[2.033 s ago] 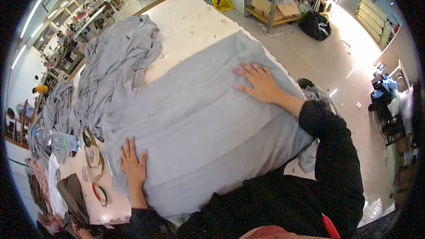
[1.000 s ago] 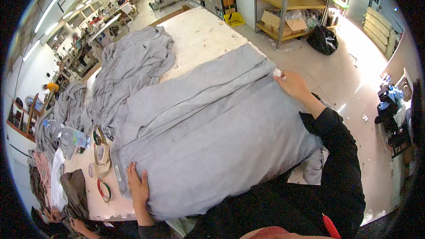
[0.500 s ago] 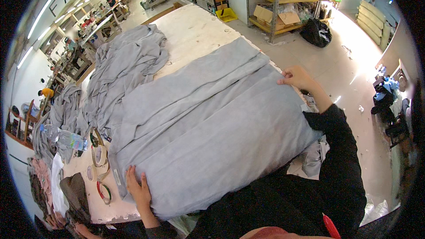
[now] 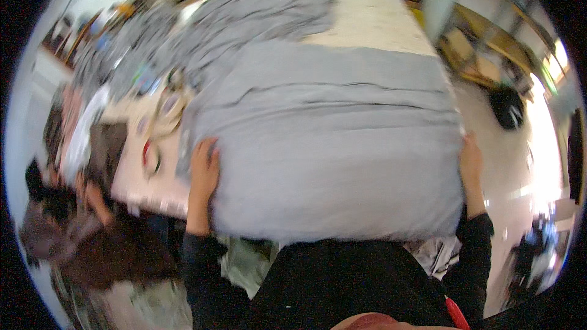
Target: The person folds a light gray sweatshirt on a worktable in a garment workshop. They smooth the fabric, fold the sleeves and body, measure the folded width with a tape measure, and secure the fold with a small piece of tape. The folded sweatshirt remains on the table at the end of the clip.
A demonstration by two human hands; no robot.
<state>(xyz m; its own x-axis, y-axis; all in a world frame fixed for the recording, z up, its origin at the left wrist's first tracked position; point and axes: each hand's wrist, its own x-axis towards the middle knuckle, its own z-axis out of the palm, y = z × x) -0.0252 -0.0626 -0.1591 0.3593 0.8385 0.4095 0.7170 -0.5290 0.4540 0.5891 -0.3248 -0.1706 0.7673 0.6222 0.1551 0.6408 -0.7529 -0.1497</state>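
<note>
A wide piece of grey fabric [image 4: 336, 165] lies spread over the pale table, with several folds running across its far half. My left hand [image 4: 204, 168] rests on the left edge of this fabric, fingers stretched forward and thumb apart. At the opposite edge, my right hand [image 4: 471, 162] has its fingertips closed on the fabric's border, partly smeared by motion. The near edge of the cloth hangs close to my body.
Rumpled grey fabric [image 4: 263, 6] is heaped at the far left of the table [image 4: 367, 6]. Tape rolls [image 4: 168, 105] and a plastic bottle [image 4: 145, 79] lie on the left. Beside the table is another person's hand [image 4: 98, 201]. A shelf [image 4: 489, 36] and black bag [image 4: 507, 107] stand right.
My view has turned, so the table now runs straighter ahead. My right hand has come nearer along the fabric's right edge, and both hands are now about level on opposite edges.
</note>
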